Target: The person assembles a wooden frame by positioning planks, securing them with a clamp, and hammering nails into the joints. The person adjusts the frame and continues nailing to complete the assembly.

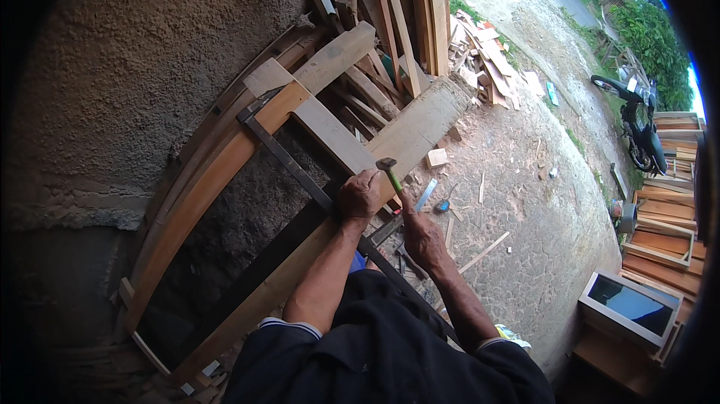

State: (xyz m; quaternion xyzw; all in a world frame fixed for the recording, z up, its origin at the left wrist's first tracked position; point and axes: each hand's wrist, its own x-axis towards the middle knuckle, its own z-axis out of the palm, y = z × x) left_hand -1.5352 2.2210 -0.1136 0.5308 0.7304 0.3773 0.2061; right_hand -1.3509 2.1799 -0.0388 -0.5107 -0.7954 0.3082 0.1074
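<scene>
My right hand (424,240) is closed round the green handle of a hammer (395,180). The hammer's dark head is raised close beside my left hand (358,195). That left hand is a closed fist on the corner of a wooden frame (206,179); whatever its fingers grip is hidden. A short crosspiece (330,132) joins the frame's long boards near the far end. Across the frame runs a long dark metal bar (289,158), passing under my left wrist. Two rough beams, one nearer (426,123) and one farther (337,57), lie under the frame's far end.
A rough wall (150,66) rises at left. Upright planks (437,21) and scrap wood (487,59) stand beyond the beams. On the ground lie a blue tape measure (442,207) and offcuts. At right are a motorcycle (643,130), stacked wooden frames (660,231) and a glass-fronted box (631,308).
</scene>
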